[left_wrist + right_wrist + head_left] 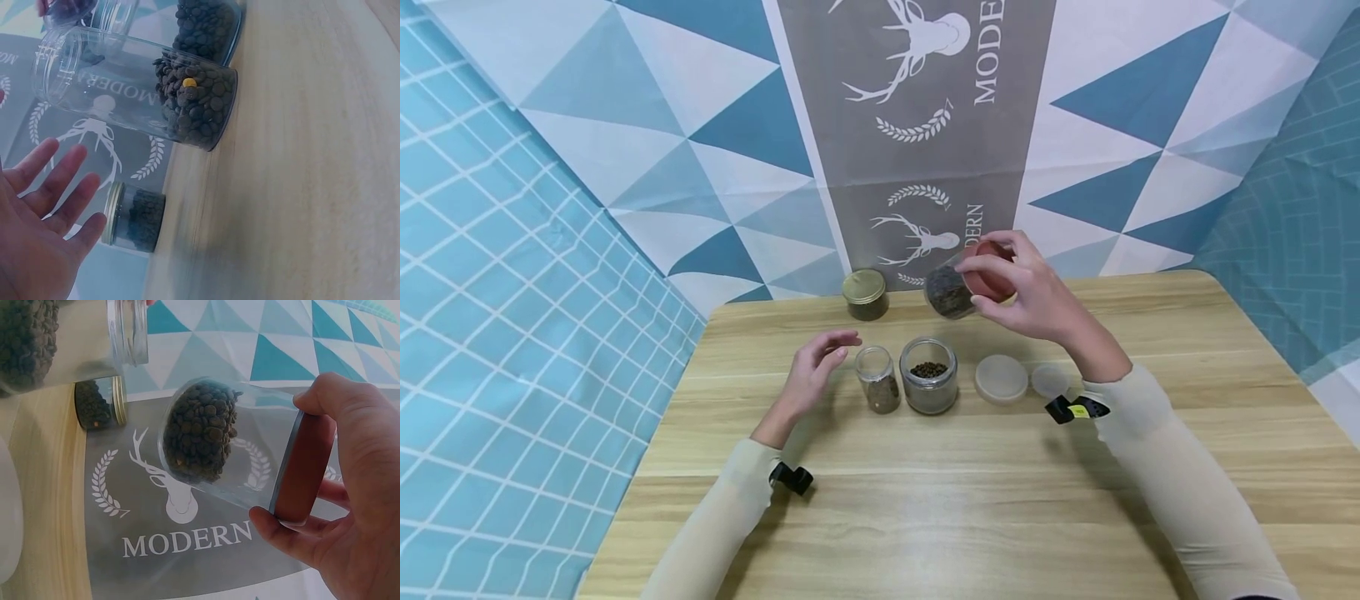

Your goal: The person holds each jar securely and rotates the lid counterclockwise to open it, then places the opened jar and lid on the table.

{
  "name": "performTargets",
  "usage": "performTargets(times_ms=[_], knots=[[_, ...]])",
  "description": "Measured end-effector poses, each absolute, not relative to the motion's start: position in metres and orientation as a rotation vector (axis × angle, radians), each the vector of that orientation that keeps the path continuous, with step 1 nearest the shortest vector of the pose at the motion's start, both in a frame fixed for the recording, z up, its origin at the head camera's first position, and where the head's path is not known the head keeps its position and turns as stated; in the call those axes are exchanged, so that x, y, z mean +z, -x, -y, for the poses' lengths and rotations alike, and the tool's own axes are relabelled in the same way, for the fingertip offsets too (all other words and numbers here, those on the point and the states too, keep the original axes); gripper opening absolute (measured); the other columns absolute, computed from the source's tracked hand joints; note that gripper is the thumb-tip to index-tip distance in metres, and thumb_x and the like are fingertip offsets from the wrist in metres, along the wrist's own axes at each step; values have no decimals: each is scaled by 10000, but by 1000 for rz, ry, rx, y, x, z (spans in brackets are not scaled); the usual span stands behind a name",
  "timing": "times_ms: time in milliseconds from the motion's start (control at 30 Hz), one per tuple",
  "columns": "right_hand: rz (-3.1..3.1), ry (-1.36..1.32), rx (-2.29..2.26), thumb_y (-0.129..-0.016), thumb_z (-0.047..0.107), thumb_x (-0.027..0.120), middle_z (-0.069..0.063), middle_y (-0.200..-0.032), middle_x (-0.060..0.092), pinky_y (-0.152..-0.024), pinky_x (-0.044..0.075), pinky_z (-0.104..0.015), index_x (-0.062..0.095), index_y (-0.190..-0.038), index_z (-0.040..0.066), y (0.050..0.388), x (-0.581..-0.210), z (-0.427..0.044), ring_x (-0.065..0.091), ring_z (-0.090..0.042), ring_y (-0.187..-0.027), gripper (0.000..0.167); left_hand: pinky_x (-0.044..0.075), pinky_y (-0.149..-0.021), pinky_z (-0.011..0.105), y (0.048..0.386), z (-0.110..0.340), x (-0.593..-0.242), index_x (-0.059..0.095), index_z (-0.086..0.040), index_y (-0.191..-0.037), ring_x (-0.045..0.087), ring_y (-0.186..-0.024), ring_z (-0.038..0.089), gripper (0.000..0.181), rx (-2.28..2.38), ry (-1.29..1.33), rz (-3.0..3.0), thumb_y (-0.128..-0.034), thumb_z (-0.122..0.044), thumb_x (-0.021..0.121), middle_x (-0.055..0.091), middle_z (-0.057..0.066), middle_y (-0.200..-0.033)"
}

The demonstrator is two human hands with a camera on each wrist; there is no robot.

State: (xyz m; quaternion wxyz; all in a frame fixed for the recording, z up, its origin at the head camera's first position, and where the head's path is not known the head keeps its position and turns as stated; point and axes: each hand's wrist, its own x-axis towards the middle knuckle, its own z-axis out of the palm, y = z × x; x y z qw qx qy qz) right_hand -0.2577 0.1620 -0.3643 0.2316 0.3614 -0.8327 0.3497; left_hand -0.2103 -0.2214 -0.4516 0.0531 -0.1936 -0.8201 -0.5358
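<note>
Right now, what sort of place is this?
Probably a staged tabletop workspace: a wood-grain table, a deer-print backdrop behind it, and a blue gridded covering along the left.

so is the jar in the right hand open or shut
Shut: in the right wrist view, a reddish-brown lid covers the end of the jar that the right hand grips.

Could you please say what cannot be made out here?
Left wrist: left hand, cut by left edge.
Left wrist: wide jar, partly behind narrow jar; top edge cuts it.
Right wrist: pale lid, cut by left edge.
Head: gold-lidded jar, contents too small to tell apart.
</note>
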Motion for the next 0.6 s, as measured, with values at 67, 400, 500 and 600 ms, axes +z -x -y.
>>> performTargets(times_ms=[67, 400, 500, 600], knots=[[2295, -980, 961, -905, 84, 819, -331, -1538, 519, -952, 594, -640, 787, -1317, 167, 257, -365, -163, 571, -465, -1350, 422, 496, -1162, 198, 211, 221, -451, 632, 98, -1467, 632, -1434, 524, 423, -1622, 585, 2495, -1134, -133, 512, 709, 339, -1444], [2300, -936, 1038, -922, 44, 809, -312, -1588, 468, -942, 625, -659, 777, -1336, 132, 250, -368, -165, 584, -486, -1356, 424, 427, -1325, 645, 212, 216, -434, 673, 28, -1450, 650, -1450, 462, 441, -1345, 612, 2485, -1060, -178, 664, 722, 245, -1492], [2283, -928, 1056, -928, 35, 804, -309, -1582, 472, -951, 625, -667, 780, -1334, 119, 249, -369, -165, 599, -497, -1346, 416, 425, -1321, 652, 213, 215, -428, 667, 18, -1470, 626, -1478, 460, 499, -1274, 628, 2481, -1028, -213, 691, 706, 239, -1515], [2273, -924, 1069, -932, 32, 801, -308, -1576, 481, -959, 626, -670, 784, -1331, 113, 247, -369, -165, 607, -503, -1343, 407, 421, -1314, 669, 213, 212, -422, 649, -2, -1505, 608, -1496, 459, 578, -1222, 623, 2500, -999, -275, 705, 692, 231, -1534]])
